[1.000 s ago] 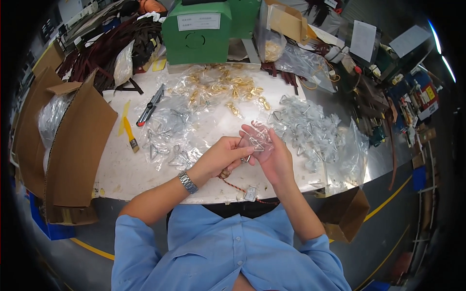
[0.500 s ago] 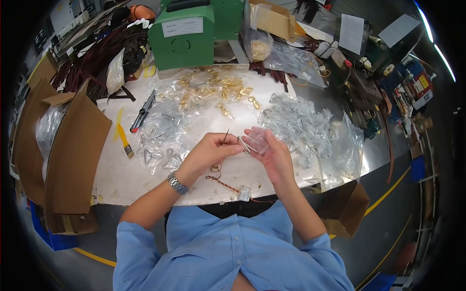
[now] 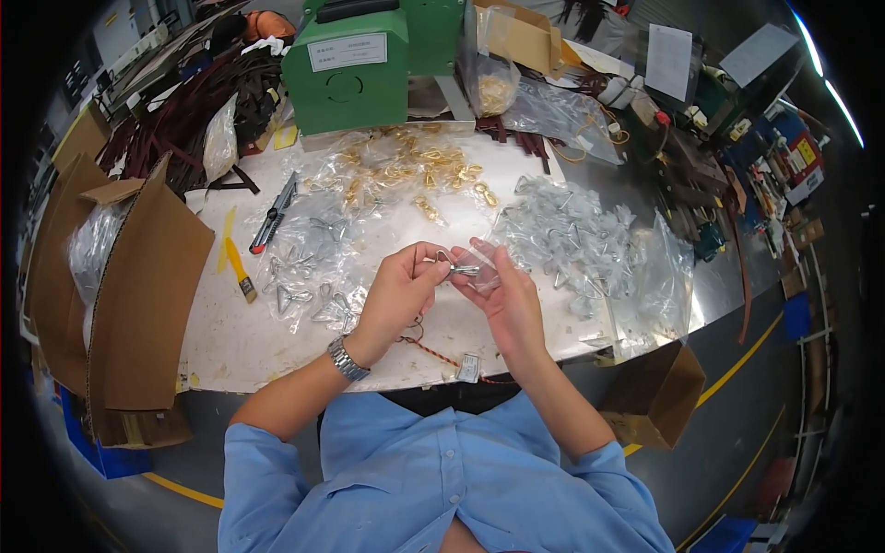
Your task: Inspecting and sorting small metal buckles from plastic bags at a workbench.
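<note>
Over the near middle of the table, my left hand (image 3: 404, 290) pinches the end of a silver metal hook (image 3: 466, 271). My right hand (image 3: 510, 313) holds a small clear plastic bag (image 3: 481, 259) between thumb and fingers. The hook's other end lies at the bag; whether it is inside or only against it is hard to tell. Bagged silver triangular hardware (image 3: 576, 235) is heaped to the right. More silver pieces in clear bags (image 3: 293, 295) lie to the left, with bagged gold hardware (image 3: 424, 170) behind them.
A cutter knife (image 3: 275, 214) and a yellow brush (image 3: 240, 270) lie left, beside an open cardboard box (image 3: 147, 295). A green machine (image 3: 346, 78) stands at the back. A braided cord with a white tag (image 3: 468, 368) hangs by the near edge, left of another cardboard box (image 3: 653, 396).
The silver hook has moved from beside the bag to lie at or in it. A thin pointed piece that stuck up from my left hand no longer shows.
</note>
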A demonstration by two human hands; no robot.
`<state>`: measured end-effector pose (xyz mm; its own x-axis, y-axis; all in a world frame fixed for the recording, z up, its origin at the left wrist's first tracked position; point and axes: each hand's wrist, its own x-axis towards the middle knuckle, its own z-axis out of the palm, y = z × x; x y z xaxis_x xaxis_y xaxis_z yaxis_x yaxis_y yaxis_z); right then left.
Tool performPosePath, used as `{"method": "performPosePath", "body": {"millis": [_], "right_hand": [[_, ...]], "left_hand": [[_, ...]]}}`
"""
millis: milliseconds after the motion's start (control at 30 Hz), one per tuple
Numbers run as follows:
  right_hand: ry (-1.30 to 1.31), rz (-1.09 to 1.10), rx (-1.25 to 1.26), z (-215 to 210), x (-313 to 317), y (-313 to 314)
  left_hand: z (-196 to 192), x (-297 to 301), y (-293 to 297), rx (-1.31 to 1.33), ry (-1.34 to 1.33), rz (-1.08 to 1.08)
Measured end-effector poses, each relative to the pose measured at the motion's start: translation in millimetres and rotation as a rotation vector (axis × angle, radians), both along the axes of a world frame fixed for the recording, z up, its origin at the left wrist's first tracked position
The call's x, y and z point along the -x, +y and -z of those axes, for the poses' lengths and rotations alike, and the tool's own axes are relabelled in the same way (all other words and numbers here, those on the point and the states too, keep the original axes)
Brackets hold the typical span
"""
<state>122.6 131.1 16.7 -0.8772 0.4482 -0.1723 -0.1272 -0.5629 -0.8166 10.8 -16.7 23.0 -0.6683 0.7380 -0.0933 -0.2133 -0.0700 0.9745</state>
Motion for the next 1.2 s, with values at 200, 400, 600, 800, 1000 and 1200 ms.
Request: {"method": "performPosePath", "body": {"millis": [200, 400, 600, 800, 1000, 1200], "right_hand": [[0.053, 0.038, 0.035, -0.9, 0.6, -7.2], [0.098, 0.053, 0.055, 5.2, -1.4, -9.6], [0.119, 0.009, 0.061, 6.9, -3.2, -14.6], [0.091, -0.037, -0.042, 19.4, 0.4, -19.6], [0.094, -0.183, -0.037, 0.0, -10.0, 15.2], [-0.005, -0.715, 0.037, -7.2, -19.4, 18.8]], "left_hand": [[14.5, -1.6, 5.1, 0.109, 0.491, -0.094], [11.3, 1.1, 5.1, 0.089, 0.254, -0.008], [7.3, 4.7, 0.6, 0.089, -0.016, 0.076], [13.9, 8.1, -1.1, 0.017, -0.121, 0.122], [-4.6, 44.7, -11.1, 0.117, 0.158, 0.149], [-2.2, 32.1, -8.3, 0.009, -0.114, 0.454]]}}
